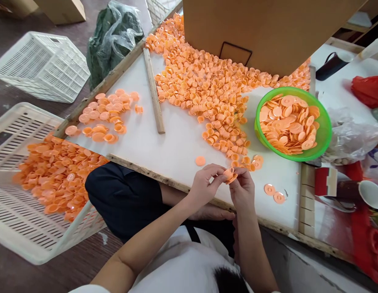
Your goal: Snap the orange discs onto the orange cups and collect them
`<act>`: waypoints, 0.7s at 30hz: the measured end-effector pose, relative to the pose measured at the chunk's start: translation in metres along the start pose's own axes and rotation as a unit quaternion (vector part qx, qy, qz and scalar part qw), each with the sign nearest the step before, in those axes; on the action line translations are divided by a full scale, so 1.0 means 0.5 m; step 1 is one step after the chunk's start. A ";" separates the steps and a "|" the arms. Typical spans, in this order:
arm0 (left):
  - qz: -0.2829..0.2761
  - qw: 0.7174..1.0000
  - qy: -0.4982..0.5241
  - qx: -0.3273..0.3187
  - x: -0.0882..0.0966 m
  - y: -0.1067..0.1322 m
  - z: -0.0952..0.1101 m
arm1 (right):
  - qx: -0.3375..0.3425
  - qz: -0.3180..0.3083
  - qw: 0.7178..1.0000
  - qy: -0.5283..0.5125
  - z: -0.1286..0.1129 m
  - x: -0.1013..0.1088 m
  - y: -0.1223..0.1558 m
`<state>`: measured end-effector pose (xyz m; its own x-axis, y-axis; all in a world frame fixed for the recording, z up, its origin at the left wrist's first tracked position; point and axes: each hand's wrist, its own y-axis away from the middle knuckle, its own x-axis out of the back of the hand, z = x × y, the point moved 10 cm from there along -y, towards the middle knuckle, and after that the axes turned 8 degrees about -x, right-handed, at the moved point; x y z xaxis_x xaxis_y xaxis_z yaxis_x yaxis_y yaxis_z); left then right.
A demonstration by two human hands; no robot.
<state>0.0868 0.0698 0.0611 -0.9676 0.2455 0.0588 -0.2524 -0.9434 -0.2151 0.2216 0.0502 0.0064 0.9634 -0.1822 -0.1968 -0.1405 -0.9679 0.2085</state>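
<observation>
Over the table's front edge, a small orange plastic cup (pixel 228 172) sits against an orange saucer-like disc (pixel 232 179), held between both hands. My left hand (pixel 205 185) pinches the cup from the left with thumb and forefinger. From the right, my right hand (pixel 243 186) is closed on the disc; its fingertips partly hide the join. One loose disc (pixel 200 161) lies just beyond my left hand, and a pair of discs (pixel 274 193) is to the right. Several loose cups (pixel 234 156) lie just past my fingers, at the tip of a large cup pile (pixel 204 85).
A green bowl (pixel 328 134) full of discs stands at the right. Finished-looking cup-and-disc pieces (pixel 106 112) are scattered left of a wooden strip (pixel 154 91). A white crate (pixel 30 240) of orange pieces sits lower left. A cardboard box (pixel 262 28) rises behind; mugs (pixel 334 65) stand right.
</observation>
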 end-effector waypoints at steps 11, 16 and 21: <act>-0.020 0.992 -0.082 -0.090 0.013 0.002 0.029 | 0.065 -0.031 0.997 0.041 -0.036 -0.020 0.023; -0.034 0.990 -0.076 -0.110 0.005 0.013 0.044 | 0.102 -0.003 0.991 0.086 -0.077 -0.022 0.035; 0.009 0.983 -0.107 -0.149 0.020 0.023 0.068 | 0.134 -0.027 0.987 0.083 -0.100 -0.036 0.049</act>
<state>0.0744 0.0537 0.0923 -0.9573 0.1460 0.2496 -0.2553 -0.8318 -0.4928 0.2120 0.0385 0.0628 0.9920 -0.1207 -0.0373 -0.1229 -0.9903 -0.0641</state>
